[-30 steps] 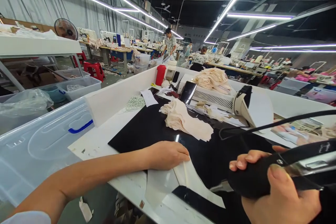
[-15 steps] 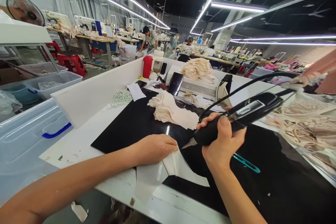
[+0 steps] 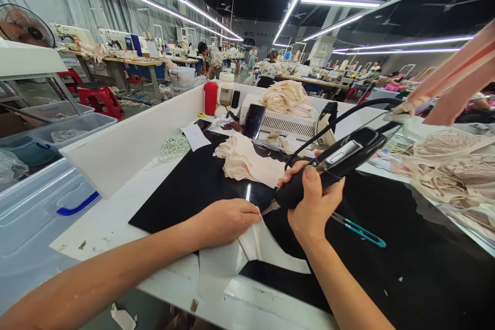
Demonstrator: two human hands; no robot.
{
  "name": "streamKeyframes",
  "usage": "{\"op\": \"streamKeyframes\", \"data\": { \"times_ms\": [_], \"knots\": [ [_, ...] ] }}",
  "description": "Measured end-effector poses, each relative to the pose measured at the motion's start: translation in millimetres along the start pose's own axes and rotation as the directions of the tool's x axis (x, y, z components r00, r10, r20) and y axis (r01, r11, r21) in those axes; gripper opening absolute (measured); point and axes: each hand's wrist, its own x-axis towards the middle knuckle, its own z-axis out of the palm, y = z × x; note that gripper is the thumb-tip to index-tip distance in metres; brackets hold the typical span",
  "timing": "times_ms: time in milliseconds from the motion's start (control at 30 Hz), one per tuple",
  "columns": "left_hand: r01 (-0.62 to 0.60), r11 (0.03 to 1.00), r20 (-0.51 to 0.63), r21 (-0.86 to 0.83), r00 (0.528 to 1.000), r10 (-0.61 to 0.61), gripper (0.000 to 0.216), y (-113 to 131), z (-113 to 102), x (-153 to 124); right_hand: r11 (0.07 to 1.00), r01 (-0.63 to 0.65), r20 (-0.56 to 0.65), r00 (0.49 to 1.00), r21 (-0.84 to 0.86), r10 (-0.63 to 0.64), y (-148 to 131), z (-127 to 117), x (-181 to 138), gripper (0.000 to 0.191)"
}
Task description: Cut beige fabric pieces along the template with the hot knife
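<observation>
My left hand (image 3: pixel 228 219) pinches the edge of a white fabric piece (image 3: pixel 276 250) near the front of the black mat (image 3: pixel 170 191). My right hand (image 3: pixel 313 201) is wrapped round a black corded hand tool (image 3: pixel 344 152) with a silver panel. Its pointed metal tip (image 3: pixel 271 207) is close by my left fingertips at the fabric's edge; whether it touches the cloth I cannot tell. Just right of my right wrist lies a pair of teal thread snips (image 3: pixel 363 233). A stack of cream fabric pieces (image 3: pixel 247 160) rests on the mat beyond my hands.
Behind the stack are a phone (image 3: pixel 254 120), a white vented machine (image 3: pixel 288 125) with cream cloth on it, and a red cup (image 3: pixel 211 98). Pale green cord (image 3: pixel 172 150) lies at left. Cream garments (image 3: pixel 448 165) are heaped at right. Several people work farther back.
The hand tool and my right hand have shifted left, bringing the tip nearer my left fingertips. My left hand keeps its pinch on the fabric. The camera view has shifted slightly.
</observation>
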Motion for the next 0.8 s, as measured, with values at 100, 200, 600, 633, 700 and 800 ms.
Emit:
{"op": "streamKeyframes", "data": {
  "times_ms": [100, 200, 600, 633, 700, 800],
  "knots": [
    [0.003, 1.0, 0.004, -0.001, 1.0, -0.003, 0.031, 0, 0, -1, 1.0, 0.003, 0.01, 1.0, -0.005, -0.003, 1, -1, -1, 0.031],
    [0.01, 1.0, 0.005, 0.001, 1.0, -0.01, 0.031, 0, 0, -1, 1.0, 0.009, 0.027, 1.0, -0.016, -0.008, 3, -3, -3, 0.031],
    [-0.02, 1.0, 0.006, 0.016, 1.0, 0.02, 0.028, 1, -5, -2, 0.998, 0.045, -0.013, 0.999, -0.039, -0.046, -10, -6, -5, 0.038],
    [-0.018, 1.0, 0.008, 0.019, 1.0, 0.018, 0.028, 1, -6, -3, 0.998, 0.043, -0.016, 0.999, -0.037, -0.044, -11, -6, -5, 0.038],
    [-0.014, 1.0, 0.015, 0.018, 1.0, 0.014, 0.027, 0, -6, -3, 0.999, 0.034, -0.016, 0.999, -0.035, -0.035, -12, -7, -6, 0.038],
    [-0.007, 1.0, 0.019, 0.002, 1.0, 0.007, 0.027, 1, -7, -3, 0.999, 0.024, -0.015, 1.0, -0.033, -0.024, -11, -8, -7, 0.038]
  ]
}}
